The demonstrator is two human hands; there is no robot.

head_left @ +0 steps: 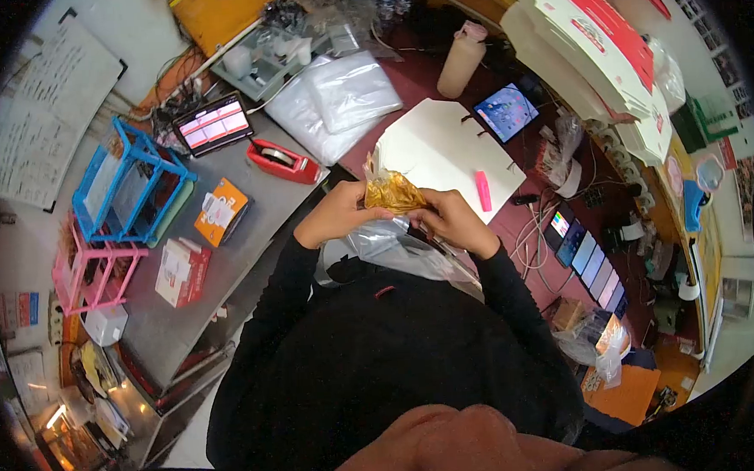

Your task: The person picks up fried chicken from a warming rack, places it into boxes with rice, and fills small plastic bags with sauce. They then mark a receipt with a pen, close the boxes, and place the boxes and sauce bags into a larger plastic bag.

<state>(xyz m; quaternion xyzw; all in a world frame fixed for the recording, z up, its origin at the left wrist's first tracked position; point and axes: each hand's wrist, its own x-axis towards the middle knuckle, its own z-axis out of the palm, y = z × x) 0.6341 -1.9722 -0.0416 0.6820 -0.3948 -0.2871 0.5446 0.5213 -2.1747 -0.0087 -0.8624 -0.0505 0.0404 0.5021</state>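
Note:
A crumpled, shiny gold packet (392,192) is held up in front of my chest between both hands. My left hand (337,214) grips its left side, with the thumb across the lower edge. On the other side, the fingers of my right hand (453,216) pinch the packet's lower right corner. Beneath the hands hangs a clear plastic bag (403,249), partly hidden by them. Just beyond lies a large white board or sheet (428,147) with a pink highlighter (483,191) on it.
To the left, a grey table holds a red tape dispenser (284,161), a tablet (213,125), a blue rack (127,185), a pink rack (97,271) and small boxes. Clear plastic bags (357,91) lie ahead. A bottle (462,59), another tablet (506,112), cables and phones occupy the right side.

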